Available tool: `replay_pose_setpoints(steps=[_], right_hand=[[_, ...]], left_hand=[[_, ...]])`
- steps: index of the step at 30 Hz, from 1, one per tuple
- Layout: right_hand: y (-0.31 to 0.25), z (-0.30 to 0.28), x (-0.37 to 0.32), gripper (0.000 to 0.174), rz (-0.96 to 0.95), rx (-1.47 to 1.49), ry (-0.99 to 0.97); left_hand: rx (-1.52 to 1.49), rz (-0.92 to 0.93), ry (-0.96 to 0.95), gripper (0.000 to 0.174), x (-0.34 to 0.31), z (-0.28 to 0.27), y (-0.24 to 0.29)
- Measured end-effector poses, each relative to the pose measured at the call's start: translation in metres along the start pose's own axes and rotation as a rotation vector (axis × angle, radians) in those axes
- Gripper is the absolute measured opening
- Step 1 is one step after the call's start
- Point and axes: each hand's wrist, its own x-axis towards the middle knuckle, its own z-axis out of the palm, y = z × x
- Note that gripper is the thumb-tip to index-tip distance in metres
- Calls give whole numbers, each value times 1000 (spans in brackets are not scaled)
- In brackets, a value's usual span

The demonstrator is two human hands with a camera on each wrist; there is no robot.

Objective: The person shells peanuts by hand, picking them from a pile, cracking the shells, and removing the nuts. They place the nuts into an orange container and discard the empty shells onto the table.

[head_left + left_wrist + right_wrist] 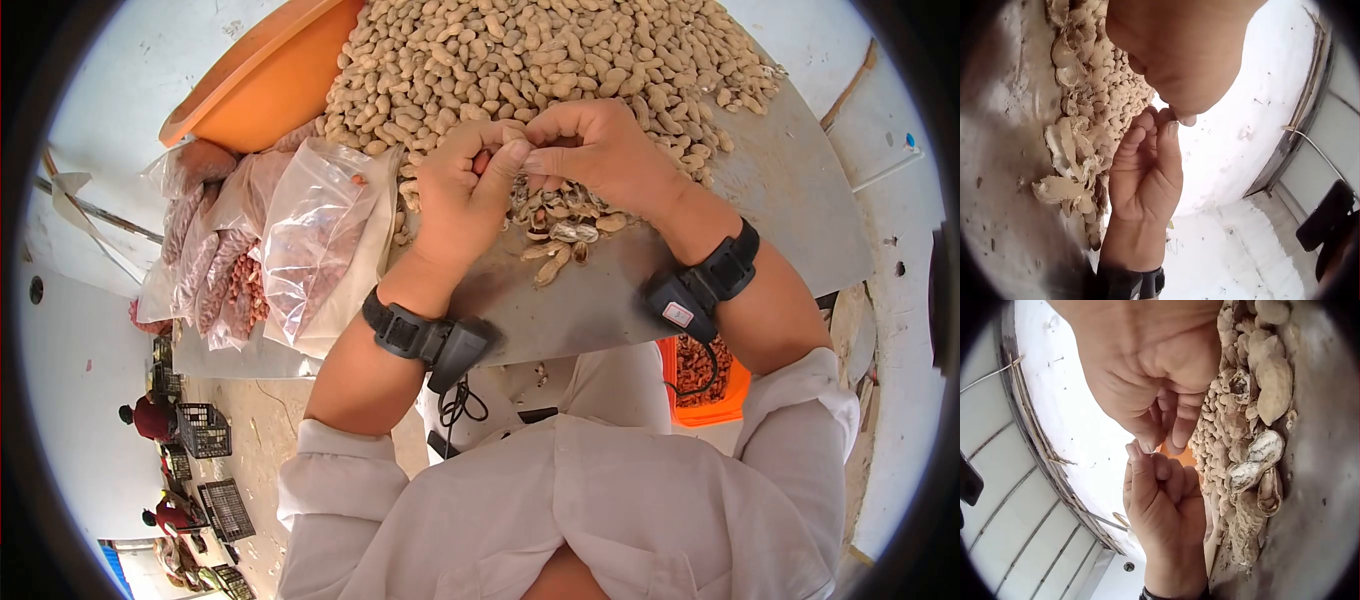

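Note:
In the head view both hands meet over the near edge of a large heap of unshelled peanuts (520, 60). My left hand (455, 195) has its fingers curled, with a reddish peanut kernel (481, 161) showing between thumb and forefinger. A bit of tan peanut shell (513, 133) shows at the fingertips. My right hand (620, 155) pinches at the same spot, thumb and bent forefinger against the left thumb tip. The wrist views show the right hand (1144, 178) and left hand (1169, 515) tip to tip; the fingers mostly hide the peanut. Broken shells (570, 225) lie below the hands.
An orange basin (255, 75) leans at the back left of the metal table (800, 190). Clear plastic bags of kernels (315, 235) stand at the left. Under the table edge is an orange container of kernels (735, 385). People and black crates (205, 430) are farther left.

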Motion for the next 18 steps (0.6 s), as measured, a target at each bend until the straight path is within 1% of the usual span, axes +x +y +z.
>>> replay_pose_setpoints(steps=[4,5,10,13,16,18], right_hand=[[-2,5,-2,16,-77,-60,4],[-2,6,-2,16,-103,-68,3],[-2,14,-4,18,-104,-1,117],[1,17,-3,18,-115,70,150],[9,18,-1,18,-140,134,169],[10,18,0,17,-142,166,183]], left_hand=[[9,-50,3,14,-2,-2,0],[-27,-64,15,15,-2,-1,-1],[-230,-138,81,15,-2,7,-10],[-407,-125,73,14,-1,11,-9],[-515,-148,87,13,0,14,-12],[-513,-140,100,13,0,15,-8]])
